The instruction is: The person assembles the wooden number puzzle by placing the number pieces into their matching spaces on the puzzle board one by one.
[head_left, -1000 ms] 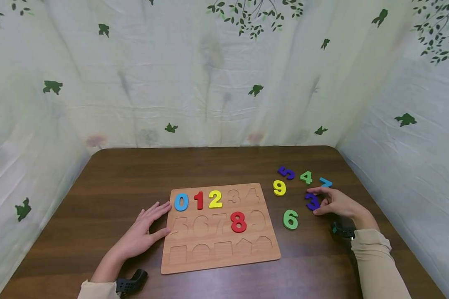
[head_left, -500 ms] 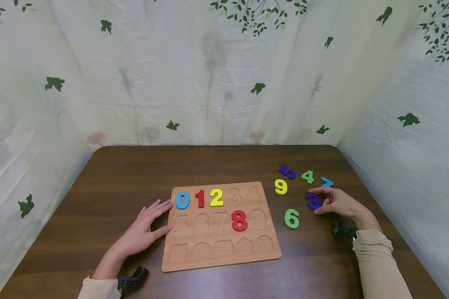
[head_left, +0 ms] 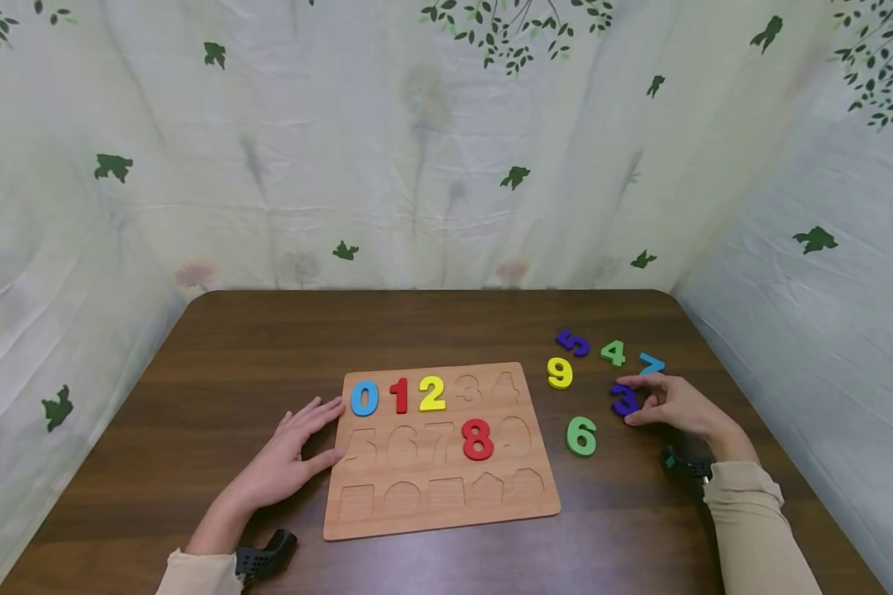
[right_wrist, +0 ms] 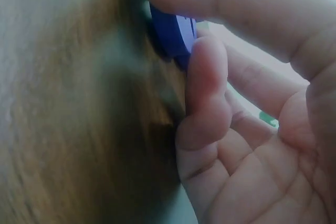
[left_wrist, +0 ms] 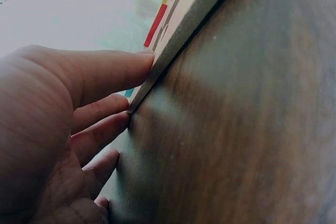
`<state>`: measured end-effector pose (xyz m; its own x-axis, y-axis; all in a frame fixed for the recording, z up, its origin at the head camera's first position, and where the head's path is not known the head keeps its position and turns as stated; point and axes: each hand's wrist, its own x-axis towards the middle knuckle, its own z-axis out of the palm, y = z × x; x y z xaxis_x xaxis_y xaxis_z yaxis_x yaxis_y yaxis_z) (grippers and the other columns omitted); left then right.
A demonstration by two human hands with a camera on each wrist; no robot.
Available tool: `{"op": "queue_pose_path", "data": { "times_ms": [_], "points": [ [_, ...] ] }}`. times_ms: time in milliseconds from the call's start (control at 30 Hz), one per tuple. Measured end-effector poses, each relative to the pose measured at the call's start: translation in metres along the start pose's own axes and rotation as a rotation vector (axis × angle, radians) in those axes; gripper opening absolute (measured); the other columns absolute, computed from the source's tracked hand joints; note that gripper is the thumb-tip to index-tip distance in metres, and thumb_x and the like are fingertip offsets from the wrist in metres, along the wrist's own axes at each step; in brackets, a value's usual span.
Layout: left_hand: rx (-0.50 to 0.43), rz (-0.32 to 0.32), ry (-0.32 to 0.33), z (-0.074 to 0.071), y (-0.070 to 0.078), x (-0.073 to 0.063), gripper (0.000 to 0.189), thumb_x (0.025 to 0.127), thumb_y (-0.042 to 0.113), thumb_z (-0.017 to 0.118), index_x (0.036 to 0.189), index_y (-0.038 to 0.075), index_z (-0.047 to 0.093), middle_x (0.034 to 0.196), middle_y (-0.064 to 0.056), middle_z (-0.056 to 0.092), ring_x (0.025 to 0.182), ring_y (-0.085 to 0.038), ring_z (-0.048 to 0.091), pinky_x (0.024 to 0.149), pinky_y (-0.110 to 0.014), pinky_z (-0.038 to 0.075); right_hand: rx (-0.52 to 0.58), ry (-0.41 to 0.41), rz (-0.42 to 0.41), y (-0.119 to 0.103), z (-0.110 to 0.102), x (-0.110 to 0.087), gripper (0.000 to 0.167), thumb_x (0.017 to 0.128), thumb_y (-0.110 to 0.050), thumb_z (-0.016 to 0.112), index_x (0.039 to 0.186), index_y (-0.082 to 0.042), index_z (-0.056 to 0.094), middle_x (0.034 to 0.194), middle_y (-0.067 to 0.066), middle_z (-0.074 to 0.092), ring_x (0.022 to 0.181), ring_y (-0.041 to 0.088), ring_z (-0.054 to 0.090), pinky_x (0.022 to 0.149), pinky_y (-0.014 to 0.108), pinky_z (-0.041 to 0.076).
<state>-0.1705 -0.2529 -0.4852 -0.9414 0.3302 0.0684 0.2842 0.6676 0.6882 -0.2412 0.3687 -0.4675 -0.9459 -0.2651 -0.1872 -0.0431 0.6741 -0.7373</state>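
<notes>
My left hand [head_left: 281,464] lies along the left edge of a wooden number puzzle board [head_left: 517,522], fingers straight. Seen from the left wrist, the thumb and fingertips touch the board's side [left_wrist: 185,38]. At the right, my right hand [head_left: 680,409] pinches a dark blue number 3 [head_left: 624,402] low over the table, thumb at its near end and a finger at its far end. The right wrist view shows part of this number 3 [right_wrist: 173,31] between the fingers. A blue 0 [head_left: 365,398], red 1 [head_left: 398,396] and yellow 2 [head_left: 432,394] sit in the board's top row.
A red 8 [head_left: 478,440] sits in the middle row. Loose around the right hand lie a green 6 [head_left: 581,437], yellow 9 [head_left: 560,373], dark blue 5 [head_left: 573,343], green 4 [head_left: 613,354] and light blue 7 [head_left: 651,364]. Leaf-print curtains [head_left: 446,207] enclose the brown table [head_left: 268,330].
</notes>
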Motion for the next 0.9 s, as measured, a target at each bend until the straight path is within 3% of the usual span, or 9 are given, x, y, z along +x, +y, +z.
{"op": "queue_pose_path", "data": {
  "times_ms": [467, 667, 900],
  "points": [
    [-0.001, 0.001, 0.003, 0.002, -0.002, 0.000, 0.070, 0.098, 0.031, 0.078, 0.159, 0.007, 0.053, 0.168, -0.022, 0.046, 0.162, -0.054, 0.022, 0.126, -0.081, 0.005, -0.013, 0.048, -0.015, -0.012, 0.007, 0.009, 0.073, 0.088, -0.027, 0.090, 0.149, -0.001, 0.061, 0.082, 0.008, 0.072, 0.071, 0.010, 0.063, 0.070, 0.023, 0.050],
    [-0.004, 0.006, 0.005, 0.002, 0.000, 0.000, 0.069, 0.099, 0.030, 0.078, 0.158, 0.006, 0.053, 0.167, -0.022, 0.046, 0.162, -0.054, 0.022, 0.126, -0.081, 0.005, -0.011, 0.053, -0.047, -0.020, 0.010, 0.016, 0.071, 0.088, -0.027, 0.091, 0.148, -0.004, 0.062, 0.105, 0.014, 0.063, 0.073, 0.013, 0.065, 0.073, 0.024, 0.050],
    [-0.002, 0.010, 0.006, 0.001, 0.000, 0.000, 0.069, 0.099, 0.029, 0.078, 0.158, 0.005, 0.053, 0.168, -0.021, 0.046, 0.161, -0.054, 0.023, 0.125, -0.081, 0.006, -0.058, 0.053, -0.061, -0.036, 0.017, 0.029, 0.069, 0.087, -0.029, 0.091, 0.146, -0.005, 0.064, 0.080, 0.005, 0.072, 0.073, 0.015, 0.066, 0.070, 0.025, 0.050]
  ]
}}
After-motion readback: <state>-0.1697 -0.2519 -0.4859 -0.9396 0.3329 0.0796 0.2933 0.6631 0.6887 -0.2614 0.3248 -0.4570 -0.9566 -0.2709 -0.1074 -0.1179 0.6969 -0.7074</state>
